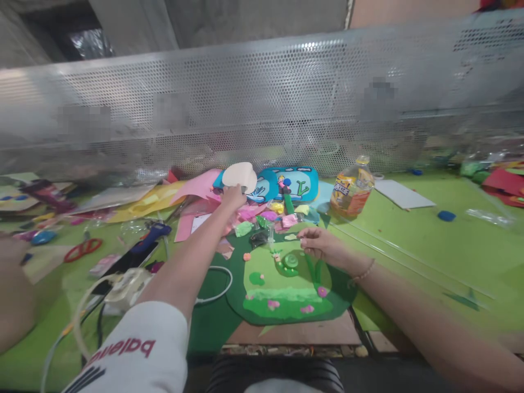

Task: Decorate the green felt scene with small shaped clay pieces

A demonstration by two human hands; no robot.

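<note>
My left hand [234, 197] is stretched far forward, its fingers closed on the lower edge of a cream rounded flat piece [239, 177]. My right hand [321, 244] is pinched over the upper right of a green craft picture [282, 281]; whatever sits between the fingertips is too small to make out. On that picture a green clay snail [290, 263] lies left of my right hand, with pink flowers and bushes lower down. Small bags of coloured clay [268, 215] are heaped between my hands. Blue craft pictures [301, 184] lie behind them.
A bottle [352, 188] with an orange label stands at right, near a white board [404, 194]. Leftward are red-handled scissors [83, 250], a blue glue gun [153, 233] and a power strip [126, 286] with cables. A perforated metal panel [262, 98] borders the back. Another person's arm [14, 292] shows at far left.
</note>
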